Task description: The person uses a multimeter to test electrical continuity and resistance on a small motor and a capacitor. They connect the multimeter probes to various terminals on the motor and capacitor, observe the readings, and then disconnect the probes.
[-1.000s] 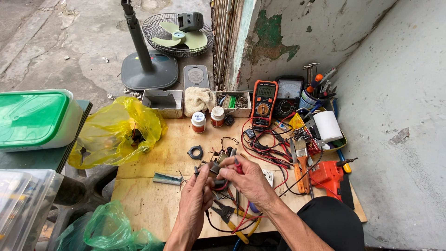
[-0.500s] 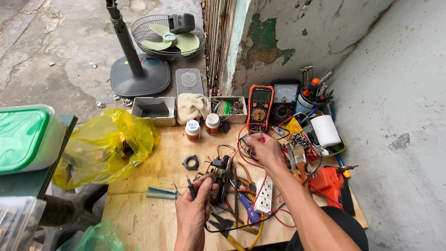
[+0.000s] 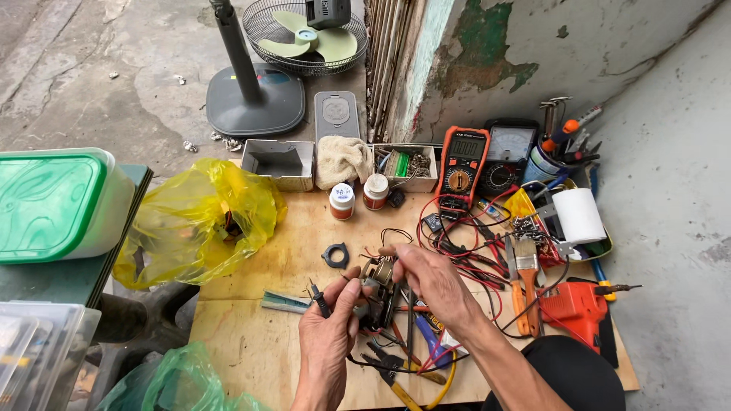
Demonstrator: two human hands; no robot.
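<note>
Over a plywood table (image 3: 251, 342), my left hand (image 3: 327, 339) grips a small motor part (image 3: 378, 283) with copper windings and loose wires. A black test probe (image 3: 316, 293) is also clamped between that hand's fingers, its tip pointing up and left. My right hand (image 3: 434, 281) comes in from the right, and its fingertips pinch the top of the same motor part. A thin dark rod (image 3: 409, 327) hangs below my right hand; whether the hand holds it is unclear. Pliers with yellow handles (image 3: 396, 377) lie under both hands.
An orange multimeter (image 3: 462, 164) and an analogue meter (image 3: 506, 152) stand at the back, with red and black leads (image 3: 464, 243) tangled beside them. A black ring (image 3: 335, 255), two small jars (image 3: 358, 196), a yellow bag (image 3: 198, 221), a paintbrush (image 3: 527, 281) and a red tool (image 3: 575, 304) surround the work spot.
My right hand has come back from the red leads on the right to the motor part. My left hand has kept its grip.
</note>
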